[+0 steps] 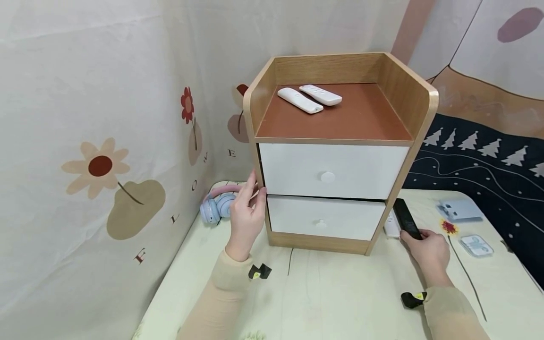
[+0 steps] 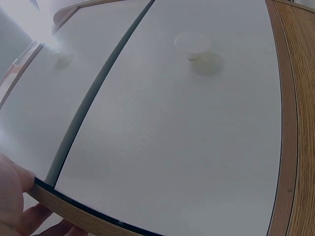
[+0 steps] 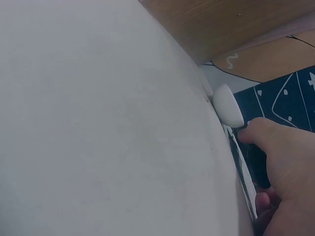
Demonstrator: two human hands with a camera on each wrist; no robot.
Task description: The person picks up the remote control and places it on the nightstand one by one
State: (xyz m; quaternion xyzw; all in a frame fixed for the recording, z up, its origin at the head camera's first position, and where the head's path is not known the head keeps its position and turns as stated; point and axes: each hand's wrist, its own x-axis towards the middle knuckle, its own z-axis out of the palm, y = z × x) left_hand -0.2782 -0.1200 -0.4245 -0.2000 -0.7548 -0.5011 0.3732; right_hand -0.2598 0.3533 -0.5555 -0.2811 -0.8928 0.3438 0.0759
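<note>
A small wood-edged cabinet [image 1: 320,244] stands on the covered surface, its two white drawers facing me. My left hand [image 1: 248,215] grips the cabinet's left side edge. In the left wrist view the thumb lies at the front, near the gap between the upper drawer [image 1: 293,167] and lower drawer [image 1: 293,217], and the fingers curl behind the edge. Right of the cabinet, my right hand [image 1: 430,252] holds one end of a long black remote-like object [image 1: 407,219]. Close beside it lies a white remote-like object [image 1: 391,226], partly hidden by the cabinet.
Two white remotes [image 1: 300,100] lie on the cabinet's brown top. Pink and blue headphones [image 1: 216,208] rest behind my left hand. At right are an artificial flower [image 1: 449,227], a clear case [image 1: 476,246] and a pale blue box [image 1: 460,209]. Printed cloth hangs behind.
</note>
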